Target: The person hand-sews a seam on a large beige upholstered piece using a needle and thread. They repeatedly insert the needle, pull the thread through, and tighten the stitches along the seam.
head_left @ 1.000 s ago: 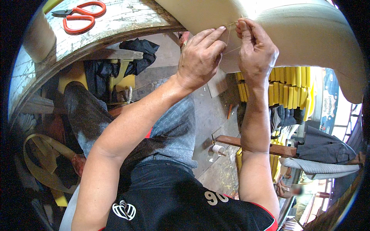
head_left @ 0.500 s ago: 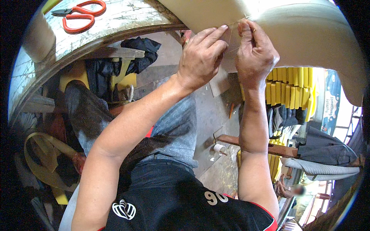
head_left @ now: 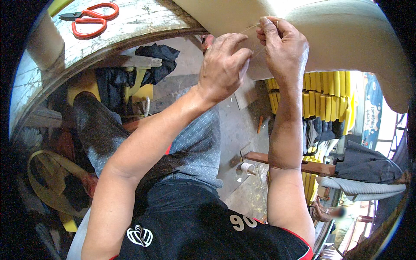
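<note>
Thin pale thread (head_left: 250, 29) stretches between my two hands at the upper middle. My right hand (head_left: 285, 50) pinches it between thumb and fingertips, right against a large smooth cream sheet (head_left: 338, 47). Close by on the left, my left hand (head_left: 224, 65) has its fingers curled in, with the thread running from them; the exact hold is partly hidden. Red-handled scissors (head_left: 89, 20) lie on the worn, pale table (head_left: 151, 15) at the upper left, away from both hands.
The table's curved edge passes left of my hands. Stacked yellow pieces (head_left: 325, 102) stand below the sheet at right, near a wooden bar (head_left: 318, 169). Dark cloth (head_left: 160, 58) hangs under the table. A white spool-like item (head_left: 247, 167) is lower down. Another person (head_left: 323, 212) sits far off.
My right hand has shifted slightly left and upward, drawing nearer my left hand. The left fingers have curled more and dropped slightly. The sheet's lower edge has risen a little.
</note>
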Tool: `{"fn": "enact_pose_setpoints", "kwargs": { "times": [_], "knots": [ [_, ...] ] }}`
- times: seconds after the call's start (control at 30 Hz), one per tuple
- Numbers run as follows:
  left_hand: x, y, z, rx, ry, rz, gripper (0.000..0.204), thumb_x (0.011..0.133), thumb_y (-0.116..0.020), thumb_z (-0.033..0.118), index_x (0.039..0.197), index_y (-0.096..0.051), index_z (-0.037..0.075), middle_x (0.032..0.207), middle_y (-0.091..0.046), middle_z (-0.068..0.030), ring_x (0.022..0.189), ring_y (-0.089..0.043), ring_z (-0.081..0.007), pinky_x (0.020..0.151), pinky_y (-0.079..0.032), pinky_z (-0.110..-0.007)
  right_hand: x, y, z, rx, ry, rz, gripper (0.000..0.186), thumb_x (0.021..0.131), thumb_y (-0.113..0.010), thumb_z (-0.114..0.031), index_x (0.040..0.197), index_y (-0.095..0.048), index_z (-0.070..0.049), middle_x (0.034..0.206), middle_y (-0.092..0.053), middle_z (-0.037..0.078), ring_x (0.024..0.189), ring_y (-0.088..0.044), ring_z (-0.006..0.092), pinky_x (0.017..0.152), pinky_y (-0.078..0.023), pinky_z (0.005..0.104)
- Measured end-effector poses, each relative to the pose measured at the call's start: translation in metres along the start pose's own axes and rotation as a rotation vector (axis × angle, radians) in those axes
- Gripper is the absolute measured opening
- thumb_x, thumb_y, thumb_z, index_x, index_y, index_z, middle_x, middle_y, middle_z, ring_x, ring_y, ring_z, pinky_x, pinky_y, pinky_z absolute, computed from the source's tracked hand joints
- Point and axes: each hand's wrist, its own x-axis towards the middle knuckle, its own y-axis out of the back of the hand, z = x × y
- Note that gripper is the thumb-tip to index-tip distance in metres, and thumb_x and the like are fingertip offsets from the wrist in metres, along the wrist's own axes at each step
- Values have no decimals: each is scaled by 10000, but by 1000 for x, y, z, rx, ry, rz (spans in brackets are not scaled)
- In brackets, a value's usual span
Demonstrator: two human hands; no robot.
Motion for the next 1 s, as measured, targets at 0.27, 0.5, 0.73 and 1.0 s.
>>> {"fn": "enact_pose_setpoints", "kwargs": {
  "times": [0.27,0.5,0.73,1.0],
  "knots": [
    [9,10,-4,-394,371,121,204,1040,-591,138,1206,-602,20,966,-697,-157,811,-731,-285,699,-592,-343,-33,-16,-6,642,-138,281,217,1026,-632,-97,1214,-624,12,886,-732,132,748,-720,159,680,-599,288],
    [42,11,5,-920,968,-144,305,1039,-621,182,1267,-536,-2,705,-615,-56,536,-646,-152,443,-530,-295,-40,-16,11,228,128,371,250,987,-622,-28,1210,-733,-22,1021,-771,119,882,-733,186,814,-580,334],
    [43,1,2,-549,779,-92,283,976,-711,181,1155,-616,-17,620,-601,-16,467,-548,-85,392,-391,-267,-34,-14,18,35,258,342,316,948,-607,-39,1241,-725,-37,1059,-756,189,926,-735,306,838,-575,387],
    [46,4,12,-729,842,-39,233,1039,-602,181,1191,-641,9,622,-602,-30,451,-525,-109,399,-411,-280,-35,-12,15,-12,201,255,355,922,-600,-91,1257,-717,-61,1034,-736,205,927,-720,384,847,-567,457]
  ]
}}
